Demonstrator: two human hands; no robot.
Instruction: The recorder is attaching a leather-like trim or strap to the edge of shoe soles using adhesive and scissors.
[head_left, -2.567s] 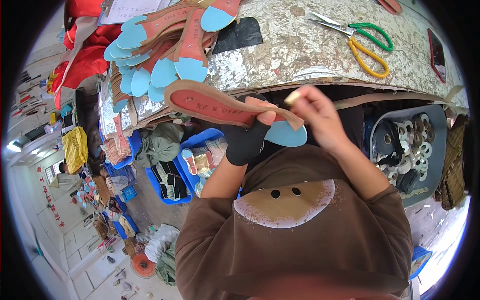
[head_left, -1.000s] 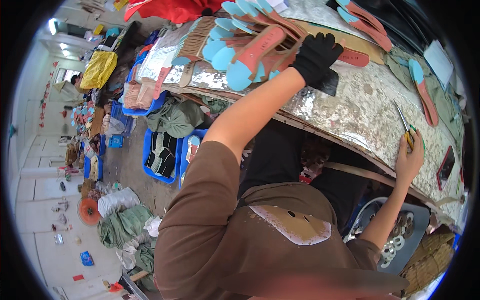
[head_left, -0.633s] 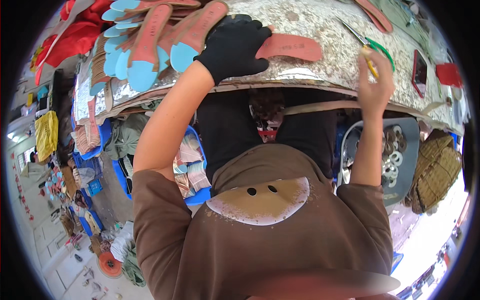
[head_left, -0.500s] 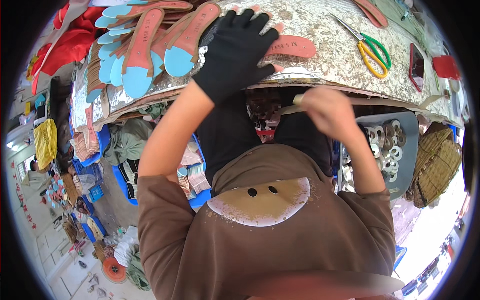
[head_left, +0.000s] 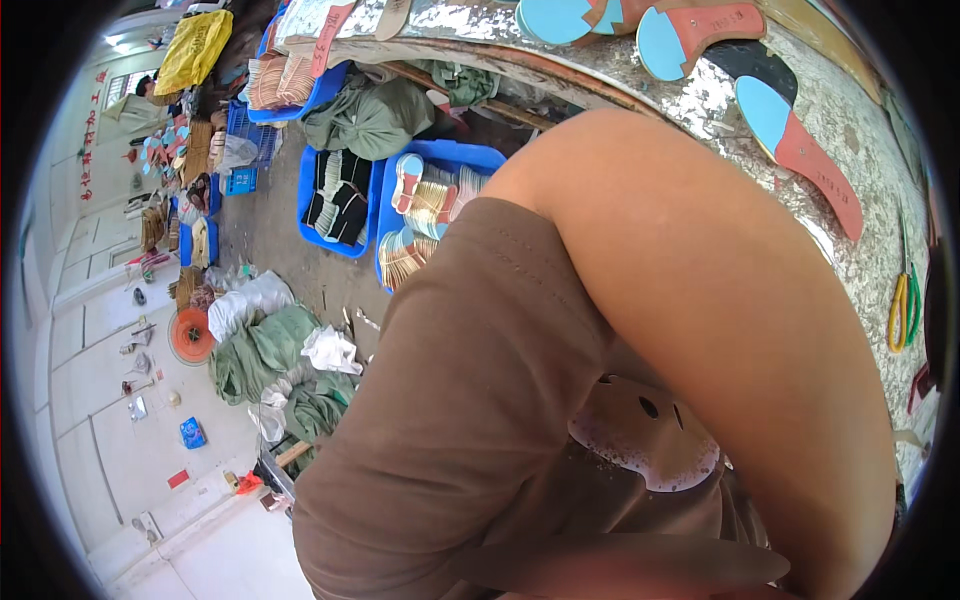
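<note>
Neither of my hands shows. A bare bent arm (head_left: 720, 330) in a short brown sleeve (head_left: 470, 400) fills the middle and right of the head view, close to the camera, and hides whatever lies behind it. Beyond it, a blue and red shoe insole (head_left: 800, 150) lies flat on the speckled grey table (head_left: 860, 240). More insoles of the same colours (head_left: 690, 30) overlap at the table's top edge. Yellow and green handled scissors (head_left: 903, 310) rest on the table at the far right.
Blue crates (head_left: 440, 210) of stacked insoles stand on the floor under the table, next to a green sack (head_left: 375, 115). More green sacks (head_left: 270, 350), white bags, an orange reel (head_left: 190, 335) and a yellow bag (head_left: 195, 50) lie farther left.
The view has swung left and down. My gloved left hand, which lay on the insoles on the table, and my right hand have both gone out of sight behind the raised arm.
</note>
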